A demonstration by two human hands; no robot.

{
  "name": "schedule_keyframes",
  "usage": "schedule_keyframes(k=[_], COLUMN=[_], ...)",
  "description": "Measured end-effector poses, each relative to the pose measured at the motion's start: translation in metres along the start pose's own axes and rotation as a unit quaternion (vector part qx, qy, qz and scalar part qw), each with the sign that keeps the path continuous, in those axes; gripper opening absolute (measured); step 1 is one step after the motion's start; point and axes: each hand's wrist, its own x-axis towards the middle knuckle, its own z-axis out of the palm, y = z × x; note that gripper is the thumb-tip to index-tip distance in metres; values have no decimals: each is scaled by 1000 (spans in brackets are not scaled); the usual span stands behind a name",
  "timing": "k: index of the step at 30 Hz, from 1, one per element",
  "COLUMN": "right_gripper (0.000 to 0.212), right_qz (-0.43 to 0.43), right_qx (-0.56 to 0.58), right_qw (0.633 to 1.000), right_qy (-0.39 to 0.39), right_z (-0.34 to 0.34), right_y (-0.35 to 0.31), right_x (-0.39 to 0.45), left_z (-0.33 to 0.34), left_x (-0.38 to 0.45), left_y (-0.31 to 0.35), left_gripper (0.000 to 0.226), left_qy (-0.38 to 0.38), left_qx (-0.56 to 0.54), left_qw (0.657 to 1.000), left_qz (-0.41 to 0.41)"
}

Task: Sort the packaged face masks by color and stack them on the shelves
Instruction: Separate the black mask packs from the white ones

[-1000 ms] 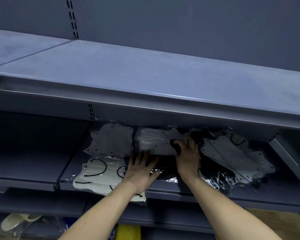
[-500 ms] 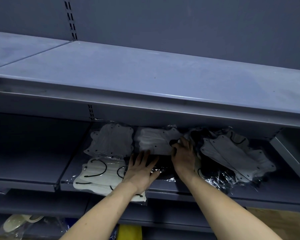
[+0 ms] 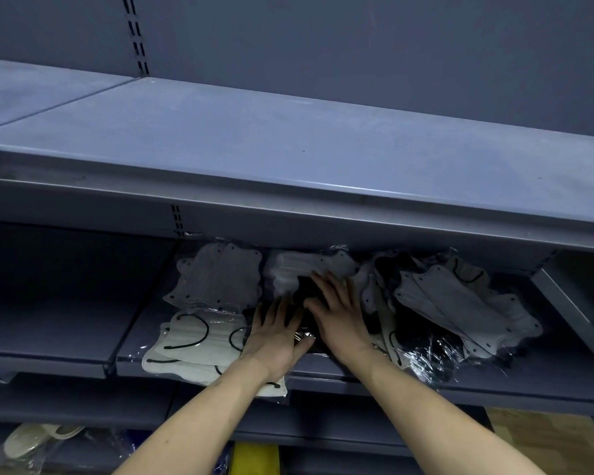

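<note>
Left hand: left hand [image 3: 274, 337] lies flat with fingers straight and spread on the black packaged masks [image 3: 302, 323] at mid-frame, grasping nothing.
Right hand: right hand [image 3: 336, 313] lies flat beside it, fingers straight and pressing the same dark stack; its fingertips reach the lower edge of the white mask pack [image 3: 299, 269].
Black masks: mostly covered by both hands; only dark patches and glinting wrap show, so their number cannot be told.
Grey masks: one grey mask pack [image 3: 220, 275] sits left of centre at the back of the middle shelf [image 3: 515, 389].
Cream masks: a cream mask stack [image 3: 192, 341] with black ear loops lies lower left of the hands, its front edge hanging over the shelf lip and partly hidden by the left forearm.
Mixed heap: the unsorted mask pile [image 3: 453, 303] at right mixes grey, white and black; its back is lost in shadow under the upper shelf [image 3: 288, 138].
Bottom edge: pale masks in a bag [image 3: 31, 440] at lower left are cut off; a yellow object [image 3: 254, 457] is only partly seen.
</note>
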Motion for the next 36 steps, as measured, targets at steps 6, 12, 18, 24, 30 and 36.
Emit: schedule_keyframes(k=[6, 12, 18, 24, 30, 36], right_gripper=[23, 47, 77, 82, 53, 29], right_qz=[35, 96, 200, 184, 232, 301], right_qx=[166, 266, 63, 72, 101, 72], right_qw=[984, 950, 965, 949, 941, 947], right_qy=[-59, -129, -157, -247, -224, -89], right_z=[-7, -23, -24, -26, -25, -25], right_y=[-23, -41, -23, -21, -28, -27], right_x=[-12, -20, -26, -19, -6, -16], left_z=[1, 0, 0, 1, -6, -29], left_x=[1, -5, -8, -10, -9, -5], left_y=[-2, -9, -10, -9, -8, -4], left_gripper=[106, 123, 66, 63, 63, 36], left_qy=[44, 162, 223, 191, 168, 111], left_qx=[-89, -293, -327, -303, -300, -49], left_qw=[995, 941, 918, 934, 939, 992], left_qz=[-30, -35, -9, -4, 7, 28])
